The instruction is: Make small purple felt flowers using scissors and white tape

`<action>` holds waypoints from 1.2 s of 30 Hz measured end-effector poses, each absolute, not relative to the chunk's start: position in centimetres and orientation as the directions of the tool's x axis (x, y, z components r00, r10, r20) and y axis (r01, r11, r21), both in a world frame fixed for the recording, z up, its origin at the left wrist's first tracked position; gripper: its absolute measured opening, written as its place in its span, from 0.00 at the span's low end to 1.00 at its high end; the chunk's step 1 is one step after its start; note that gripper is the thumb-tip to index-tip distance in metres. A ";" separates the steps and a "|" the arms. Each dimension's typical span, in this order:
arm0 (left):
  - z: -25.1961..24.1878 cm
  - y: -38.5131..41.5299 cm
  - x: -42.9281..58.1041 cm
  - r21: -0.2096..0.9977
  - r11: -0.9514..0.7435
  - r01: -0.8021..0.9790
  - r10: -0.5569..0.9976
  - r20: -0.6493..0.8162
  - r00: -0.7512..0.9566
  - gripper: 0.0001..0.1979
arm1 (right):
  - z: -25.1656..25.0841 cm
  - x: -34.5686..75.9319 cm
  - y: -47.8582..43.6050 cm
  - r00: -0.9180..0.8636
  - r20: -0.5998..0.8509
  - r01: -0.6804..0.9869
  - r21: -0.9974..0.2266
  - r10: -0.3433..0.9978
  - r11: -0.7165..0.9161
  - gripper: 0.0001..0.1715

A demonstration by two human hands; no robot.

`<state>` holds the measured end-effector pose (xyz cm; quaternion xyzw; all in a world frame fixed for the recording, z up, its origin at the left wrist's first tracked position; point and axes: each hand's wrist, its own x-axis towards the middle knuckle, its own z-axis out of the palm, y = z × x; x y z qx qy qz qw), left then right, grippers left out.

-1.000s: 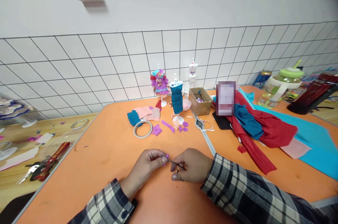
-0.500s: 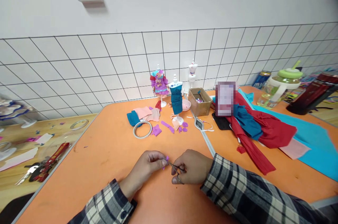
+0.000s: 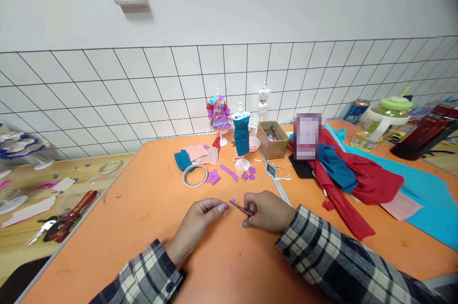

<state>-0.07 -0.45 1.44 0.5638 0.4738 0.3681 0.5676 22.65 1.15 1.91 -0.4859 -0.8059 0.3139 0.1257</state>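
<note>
Scissors [image 3: 243,209] in my right hand [image 3: 269,211] no longer reach the purple scrap [image 3: 225,206]; the blades now stand apart from it, near my left fingertips at three o'clock. My left hand [image 3: 201,218] pinches that scrap between thumb and finger, largely covering it, above the bench [image 3: 150,199]. My right hand curls around the scissor handles. A small purple bit [image 3: 233,200] now shows by the blade tips, at two o'clock from my left fingertips; I cannot tell whether it lies or falls. I judge one snip made. Purple cut-outs [image 3: 213,176] lie at eleven o'clock from my left fingertips
</note>
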 end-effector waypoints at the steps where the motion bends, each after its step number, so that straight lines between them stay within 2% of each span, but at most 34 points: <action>1: 1.4 -0.4 -0.1 0.990 0.076 0.118 0.955 -0.106 0.276 0.12 | 1.9 22.9 1.3 -0.487 -0.074 0.724 -0.591 0.870 0.355 0.17; 5: 1.5 -0.7 0.1 0.986 -0.035 0.162 0.943 -0.021 0.332 0.11 | 1.5 23.0 1.5 -0.453 0.019 0.760 -0.515 0.892 0.397 0.16; 7: 1.7 -1.1 0.3 0.971 -0.138 0.195 0.913 0.049 0.405 0.10 | 1.1 22.7 1.5 -0.427 -0.039 0.766 -0.546 0.903 0.339 0.16; 9: 1.8 -1.6 0.7 0.947 -0.241 0.210 0.864 0.111 0.491 0.08 | 0.7 22.6 1.6 -0.398 -0.112 0.764 -0.590 0.911 0.261 0.23; 11: 2.0 -2.0 1.0 0.941 -0.262 0.212 0.835 0.111 0.539 0.08 | 0.4 22.6 1.7 -0.361 -0.183 0.742 -0.650 0.914 0.164 0.29; 13: 2.1 -2.1 1.2 0.960 -0.185 0.209 0.857 0.053 0.512 0.09 | 0.1 22.7 1.9 -0.337 -0.282 0.691 -0.723 0.898 0.032 0.31; 15: 2.1 -1.8 1.1 0.985 -0.052 0.167 0.911 -0.022 0.412 0.11 | -0.2 22.8 2.2 -0.327 -0.390 0.631 -0.768 0.861 -0.109 0.29; 18: 1.9 -1.0 0.6 0.990 0.134 -0.049 0.970 -0.121 0.210 0.13 | -0.7 22.8 2.5 -0.313 -0.473 0.595 -0.774 0.824 -0.218 0.27; 21: 1.6 -0.5 0.1 0.920 0.266 -0.287 0.963 -0.240 0.122 0.15 | -0.8 22.8 2.6 -0.350 -0.504 0.572 -0.783 0.790 -0.246 0.27; 22: 1.6 -0.4 0.0 0.895 0.301 -0.330 0.954 -0.276 0.121 0.16 | -0.7 22.9 2.5 -0.371 -0.503 0.575 -0.784 0.781 -0.233 0.26; 24: 1.6 -0.5 0.0 0.863 0.351 -0.364 0.936 -0.327 0.127 0.17 | -0.3 22.9 2.4 -0.384 -0.435 0.641 -0.761 0.814 -0.105 0.20; 26: 1.7 -0.6 0.1 0.849 0.376 -0.370 0.927 -0.350 0.137 0.17 | 0.5 22.7 2.1 -0.365 -0.292 0.724 -0.686 0.884 0.072 0.12; 28: 1.8 -0.7 0.2 0.848 0.386 -0.364 0.923 -0.357 0.148 0.17 | 1.2 22.1 1.7 -0.376 -0.085 0.761 -0.597 0.923 0.255 0.06; 31: 1.7 -0.7 0.2 0.850 0.389 -0.354 0.921 -0.352 0.167 0.16 | 1.7 20.7 1.3 -0.500 0.139 0.738 -0.449 0.855 0.504 0.15; 34: 1.4 -0.6 0.1 0.851 0.378 -0.364 0.925 -0.335 0.178 0.18 | 1.7 19.6 0.9 -0.610 0.153 0.717 -0.312 0.777 0.624 0.19; 36: 1.1 -0.4 -0.1 0.856 0.346 -0.385 0.938 -0.311 0.151 0.19 | 1.8 19.1 0.7 -0.633 0.154 0.707 -0.286 0.759 0.647 0.18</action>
